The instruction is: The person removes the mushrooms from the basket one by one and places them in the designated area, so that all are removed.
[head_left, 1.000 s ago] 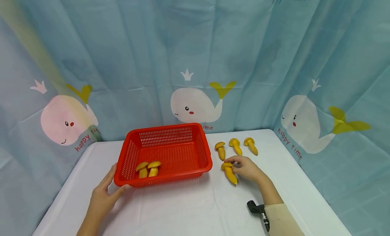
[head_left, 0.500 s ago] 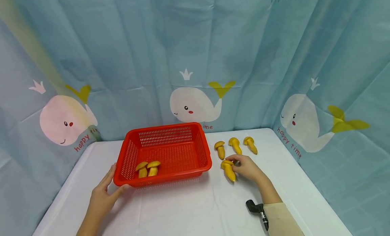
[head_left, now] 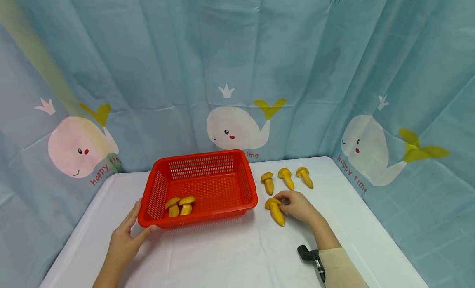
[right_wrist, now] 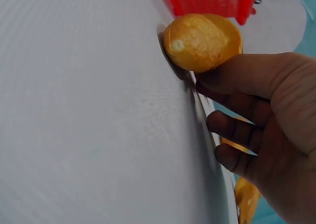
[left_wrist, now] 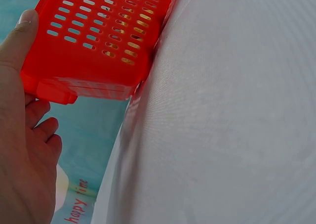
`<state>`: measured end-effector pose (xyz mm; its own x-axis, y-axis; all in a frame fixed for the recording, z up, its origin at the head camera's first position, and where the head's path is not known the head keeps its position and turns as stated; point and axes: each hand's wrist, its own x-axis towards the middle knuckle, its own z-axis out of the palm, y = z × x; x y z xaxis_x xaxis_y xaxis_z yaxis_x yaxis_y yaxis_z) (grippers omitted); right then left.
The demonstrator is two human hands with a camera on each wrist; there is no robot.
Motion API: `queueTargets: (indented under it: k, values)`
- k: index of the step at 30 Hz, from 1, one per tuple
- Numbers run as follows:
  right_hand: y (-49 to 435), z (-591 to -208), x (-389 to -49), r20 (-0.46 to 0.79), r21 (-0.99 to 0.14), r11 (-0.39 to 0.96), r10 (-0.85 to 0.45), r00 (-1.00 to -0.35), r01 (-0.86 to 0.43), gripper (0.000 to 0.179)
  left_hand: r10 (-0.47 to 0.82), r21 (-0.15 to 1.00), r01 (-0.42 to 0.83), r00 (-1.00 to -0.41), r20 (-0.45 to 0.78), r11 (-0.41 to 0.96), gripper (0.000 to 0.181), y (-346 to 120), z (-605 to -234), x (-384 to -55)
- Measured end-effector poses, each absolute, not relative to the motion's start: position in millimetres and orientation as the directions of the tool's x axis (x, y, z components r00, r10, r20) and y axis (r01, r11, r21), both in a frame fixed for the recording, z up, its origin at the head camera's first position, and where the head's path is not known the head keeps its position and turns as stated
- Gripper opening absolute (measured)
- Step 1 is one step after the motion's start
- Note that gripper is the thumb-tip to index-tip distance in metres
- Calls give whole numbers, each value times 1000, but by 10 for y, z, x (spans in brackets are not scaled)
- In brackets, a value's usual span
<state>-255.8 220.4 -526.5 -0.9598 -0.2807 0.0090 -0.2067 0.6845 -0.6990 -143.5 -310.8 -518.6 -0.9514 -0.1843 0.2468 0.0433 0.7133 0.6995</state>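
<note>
My left hand [head_left: 124, 240] grips the near left corner of a red plastic basket [head_left: 211, 216]. In the left wrist view the thumb lies along the basket's slotted side, and the other fingers curl by its rim. Two yellow-brown toy mushrooms [head_left: 186, 209] stand inside, side by side in the near left corner. Right of the basket, my right hand [head_left: 298, 206] pinches another yellow mushroom [head_left: 276, 213] between thumb and fingers just below its cap. The right wrist view shows this mushroom [right_wrist: 197, 42] end-on at the fingertips, close over the white cloth.
Behind the right hand lie three more yellow mushrooms [head_left: 285, 178] in a row near the table's far edge. A black wrist-camera piece [head_left: 311, 255] sits at the right sleeve. A blue whale-print curtain [head_left: 237, 73] encloses the white table [head_left: 208, 255] at back and sides.
The pinched mushroom and my right hand have shifted slightly to the left. The left hand, the basket and the other mushrooms stay as they were.
</note>
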Motion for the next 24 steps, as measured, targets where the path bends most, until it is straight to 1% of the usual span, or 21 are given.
queueTargets:
  k: [8,13,24]
  values:
    - [2265,-5222,-2556,-14,-695,695,-270,-963,-184,31,-185,699,42,-952,245,714,95,-3112,-5186,-1437]
    - [2300,-5174,-2577,-3,-689,700,-258,-966,-185,30,-185,699,44,-950,250,714,95,-3123,-5186,-1452]
    - [2260,-4976,-2517,35,-680,695,-290,-957,-235,33,-189,706,31,-954,231,708,95,-3121,-5186,-1448]
